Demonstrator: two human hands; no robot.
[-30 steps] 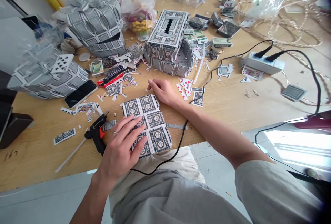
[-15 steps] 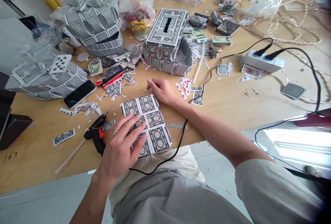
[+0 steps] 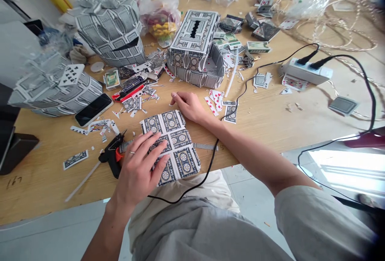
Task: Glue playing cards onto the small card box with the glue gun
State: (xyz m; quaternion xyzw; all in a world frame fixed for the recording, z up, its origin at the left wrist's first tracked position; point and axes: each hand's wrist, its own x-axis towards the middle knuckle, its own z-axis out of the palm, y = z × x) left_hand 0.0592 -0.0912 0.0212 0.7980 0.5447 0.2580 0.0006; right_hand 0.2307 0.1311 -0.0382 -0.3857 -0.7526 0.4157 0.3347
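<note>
A flat panel of joined patterned playing cards (image 3: 185,160) lies at the table's front edge, backs up. My left hand (image 3: 141,164), a ring on one finger, rests over its left part with fingers spread, hiding some cards. Just beyond the panel's far edge, my right hand (image 3: 189,106) lies on the table, fingers curled together; whatever they may hold is hidden. A grey patterned strip (image 3: 206,146) sticks out from the panel's right side. Left of my left hand lies a black glue gun (image 3: 111,154) with a red trigger and a white glue stick (image 3: 82,182) at its back.
A box made of cards (image 3: 194,44) stands beyond my right hand. Two card-woven baskets (image 3: 108,32) are at the left, near a phone (image 3: 93,109) and a red-and-black cutter (image 3: 129,90). A black cable (image 3: 210,164) crosses the panel's right side from a power strip (image 3: 306,70).
My left hand has slid slightly left over the panel, baring a little more of it. My right hand stays where it was.
</note>
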